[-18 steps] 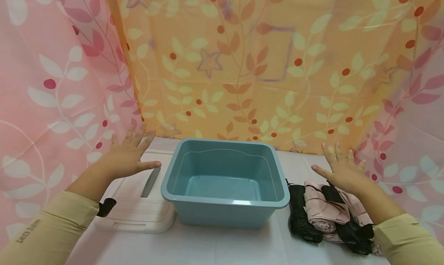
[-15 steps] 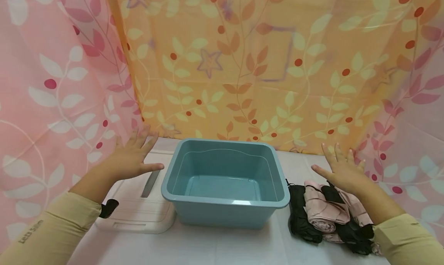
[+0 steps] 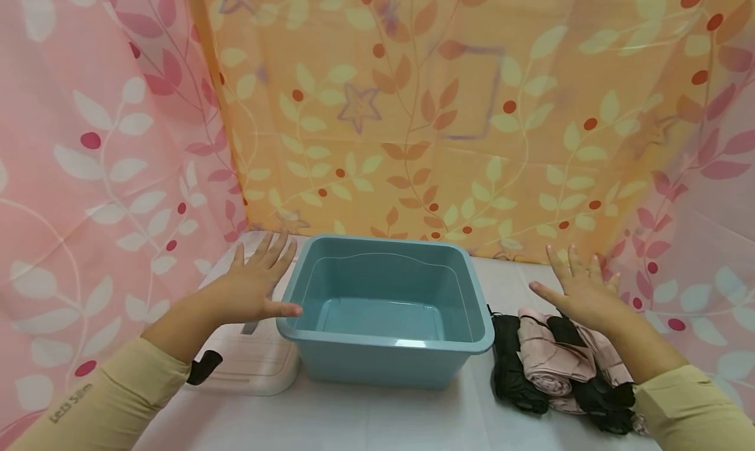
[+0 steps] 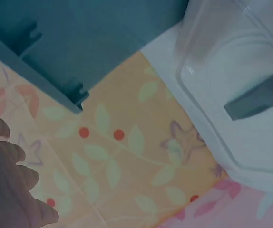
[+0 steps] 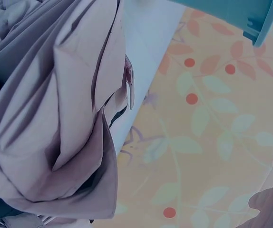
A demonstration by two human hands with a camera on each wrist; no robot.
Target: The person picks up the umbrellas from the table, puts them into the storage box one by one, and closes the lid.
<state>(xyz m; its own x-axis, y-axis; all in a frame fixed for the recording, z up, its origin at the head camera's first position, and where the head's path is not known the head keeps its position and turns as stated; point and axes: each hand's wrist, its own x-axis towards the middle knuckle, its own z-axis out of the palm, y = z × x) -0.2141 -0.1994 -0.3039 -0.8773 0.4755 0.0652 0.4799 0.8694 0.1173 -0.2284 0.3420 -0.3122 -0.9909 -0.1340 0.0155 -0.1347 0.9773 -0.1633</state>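
Both empty with fingers spread wide, my left hand (image 3: 253, 290) and right hand (image 3: 588, 297) flank the blue plastic tub (image 3: 377, 367), its long axis running left to right, the rolled pink-and-black fabric bundles (image 3: 554, 359) lying nearer my right.

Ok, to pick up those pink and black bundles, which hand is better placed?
Probably the right hand: empty, and on the same side of the blue bin as the bundles. The left hand, also empty, is on the bin's opposite side, near the pale lid.
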